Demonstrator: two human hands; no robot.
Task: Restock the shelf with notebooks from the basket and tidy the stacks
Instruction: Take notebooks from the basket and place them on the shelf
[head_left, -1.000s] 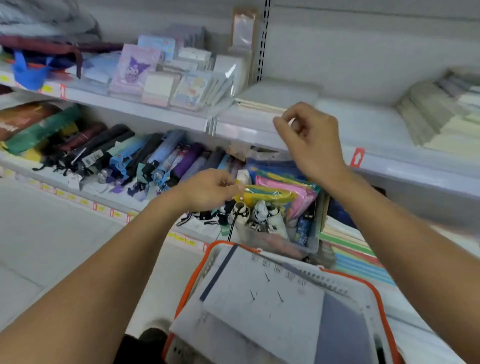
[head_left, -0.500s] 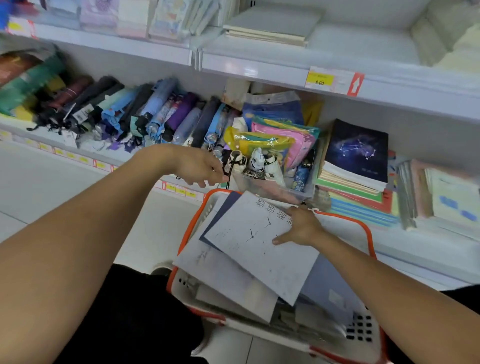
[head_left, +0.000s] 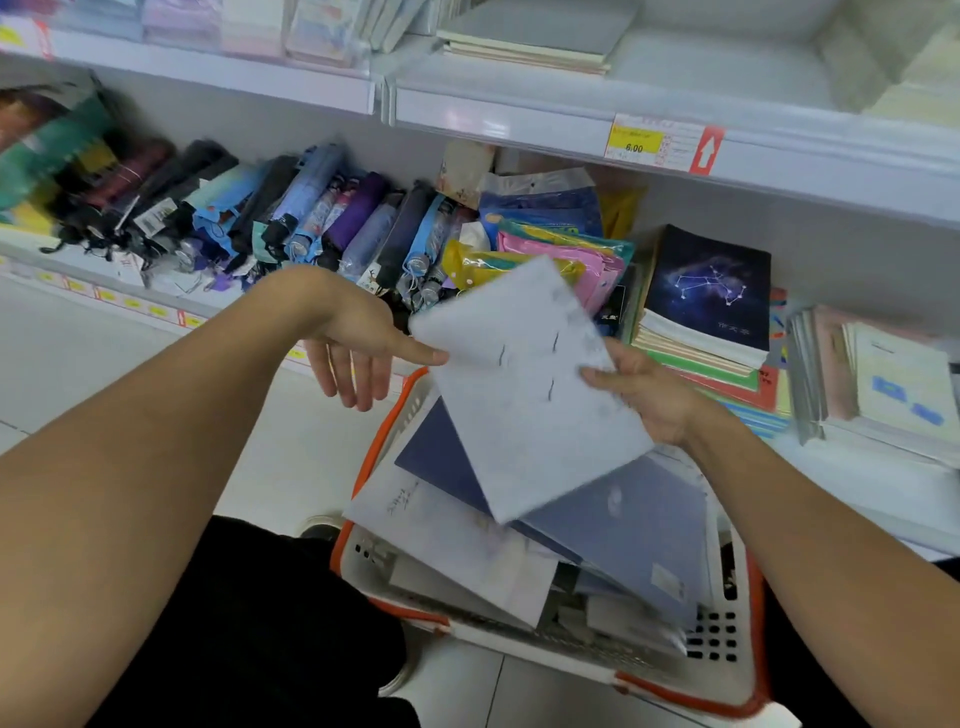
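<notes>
Print on the pale notebook (head_left: 524, 384) smeared by motion blur, right hand (head_left: 644, 395) fingers tucked behind it, lower notebooks in the basket (head_left: 748, 613) mostly covered, top shelf stacks (head_left: 524, 39) cut off, small print on price tag (head_left: 636, 140) unreadable, both forearms cropped.

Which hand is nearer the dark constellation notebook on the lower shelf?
Right. The right hand, gripping the pale notebook, sits just below-left of the constellation notebook; the left hand is farther left, open, fingertip at the pale notebook's edge.
</notes>
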